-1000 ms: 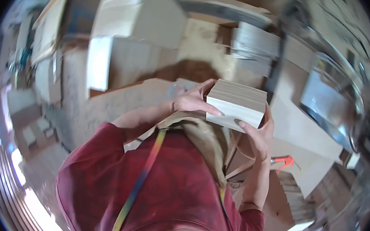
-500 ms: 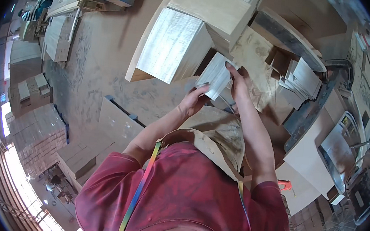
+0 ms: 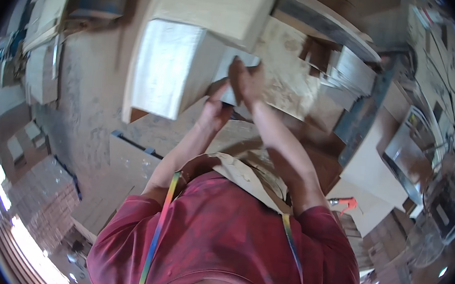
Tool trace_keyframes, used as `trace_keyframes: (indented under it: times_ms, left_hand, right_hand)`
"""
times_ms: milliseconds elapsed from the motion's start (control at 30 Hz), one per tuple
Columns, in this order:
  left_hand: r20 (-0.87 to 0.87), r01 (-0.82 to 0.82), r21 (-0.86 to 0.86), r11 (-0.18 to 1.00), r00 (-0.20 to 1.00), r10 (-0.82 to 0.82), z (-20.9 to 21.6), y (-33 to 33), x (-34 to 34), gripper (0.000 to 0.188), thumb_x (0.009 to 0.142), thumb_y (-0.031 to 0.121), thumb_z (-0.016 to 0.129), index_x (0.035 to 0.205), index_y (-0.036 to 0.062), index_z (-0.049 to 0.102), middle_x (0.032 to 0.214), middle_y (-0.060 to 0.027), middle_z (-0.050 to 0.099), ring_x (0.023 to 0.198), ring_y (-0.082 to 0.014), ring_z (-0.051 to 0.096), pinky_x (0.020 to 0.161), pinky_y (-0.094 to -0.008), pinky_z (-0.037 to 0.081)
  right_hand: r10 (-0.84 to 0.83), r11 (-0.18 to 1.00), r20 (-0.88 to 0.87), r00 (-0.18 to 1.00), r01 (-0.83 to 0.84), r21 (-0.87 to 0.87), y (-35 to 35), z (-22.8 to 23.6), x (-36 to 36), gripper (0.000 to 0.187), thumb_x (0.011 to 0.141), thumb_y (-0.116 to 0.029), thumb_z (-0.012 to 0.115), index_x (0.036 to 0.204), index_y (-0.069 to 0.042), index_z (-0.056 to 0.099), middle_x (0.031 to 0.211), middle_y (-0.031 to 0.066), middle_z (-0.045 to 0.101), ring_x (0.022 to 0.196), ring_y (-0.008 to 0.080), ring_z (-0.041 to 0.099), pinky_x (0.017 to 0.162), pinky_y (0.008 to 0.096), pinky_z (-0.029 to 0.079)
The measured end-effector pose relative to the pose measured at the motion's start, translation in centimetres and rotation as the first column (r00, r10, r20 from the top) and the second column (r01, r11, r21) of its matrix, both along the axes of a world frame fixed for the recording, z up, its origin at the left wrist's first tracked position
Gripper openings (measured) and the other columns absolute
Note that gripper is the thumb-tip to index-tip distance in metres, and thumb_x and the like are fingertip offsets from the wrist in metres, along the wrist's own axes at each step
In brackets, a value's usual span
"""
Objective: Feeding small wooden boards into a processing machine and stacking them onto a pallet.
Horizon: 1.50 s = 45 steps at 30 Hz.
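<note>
A small stack of pale grey-white rectangular boards (image 3: 224,64) is between my two hands, beside the taller stack of the same pale boards (image 3: 166,67). My left hand (image 3: 217,108) grips the near lower edge, its fingers partly hidden. My right hand (image 3: 248,84) is closed on the right side, thumb over the top face. Motion blurs both hands slightly, and the underside of the boards is out of sight.
Behind stands a large cream block of stacked sheets (image 3: 207,6). To the right are a stained wooden surface (image 3: 287,65), loose pale boards (image 3: 352,69) and a dark metal rail (image 3: 362,108). An orange-handled tool (image 3: 346,203) lies near my right elbow.
Both hands have carried the small boards up against the side of the tall stack, tilting them more. The whole view has turned, shifting the surroundings leftward.
</note>
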<state>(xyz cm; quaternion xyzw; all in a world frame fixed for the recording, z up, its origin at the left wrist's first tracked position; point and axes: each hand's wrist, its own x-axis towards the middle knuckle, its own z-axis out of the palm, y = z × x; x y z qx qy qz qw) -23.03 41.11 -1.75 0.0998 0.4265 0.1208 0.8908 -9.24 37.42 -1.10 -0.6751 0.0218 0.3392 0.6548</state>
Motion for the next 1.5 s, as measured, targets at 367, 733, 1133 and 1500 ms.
trace_keyframes:
  times_ms: [367,733,1133,1500]
  left_hand:
    - [-0.273,0.689,-0.059,0.722,0.685,-0.676,5.3,-0.7,-3.7,0.033,0.106,0.033,0.077,0.123,0.0047,0.074,0.101,-0.0098,0.073,0.09,-0.0167,0.07,0.086,-0.0312,0.056]
    - [-0.377,0.756,0.547,0.358,0.605,-0.701,4.0,0.4,23.7,0.115,0.083,0.082,0.076,0.165,0.0067,0.05,0.174,-0.022,0.04,0.162,-0.0377,0.036,0.135,-0.048,0.029]
    - [-0.498,0.873,0.478,0.096,0.36,-0.789,1.7,3.1,26.3,0.082,0.098,0.054,0.077,0.161,0.0066,0.056,0.17,-0.0139,0.049,0.156,-0.0306,0.045,0.131,-0.0426,0.029]
    - [-0.304,0.882,0.426,0.2,0.348,-0.887,1.5,4.7,25.4,0.065,0.097,0.032,0.082,0.151,0.0005,0.065,0.148,-0.014,0.069,0.136,-0.0264,0.062,0.121,-0.0346,0.04]
  right_hand:
    - [-0.278,0.9,0.15,0.949,0.311,-0.304,-13.5,-3.0,2.5,0.06,0.111,-0.048,0.057,0.139,0.004,0.064,0.121,0.0177,0.068,0.103,0.0206,0.062,0.096,0.0358,0.052]
    - [-0.628,0.658,0.257,0.735,0.677,-0.328,-17.8,-1.9,15.1,0.087,0.102,-0.072,0.059,0.15,0.001,0.062,0.158,0.0254,0.059,0.143,0.0426,0.055,0.123,0.0451,0.038]
    - [-0.342,0.805,0.23,0.911,0.41,-0.428,-17.3,-3.1,13.1,0.084,0.101,-0.072,0.057,0.155,-0.007,0.061,0.157,0.0241,0.06,0.136,0.0434,0.062,0.113,0.0471,0.048]
    - [-0.457,0.889,0.148,0.877,0.456,0.043,-17.8,-6.4,13.4,0.083,0.099,-0.065,0.067,0.15,0.001,0.065,0.153,0.0166,0.066,0.142,0.0327,0.059,0.123,0.041,0.041]
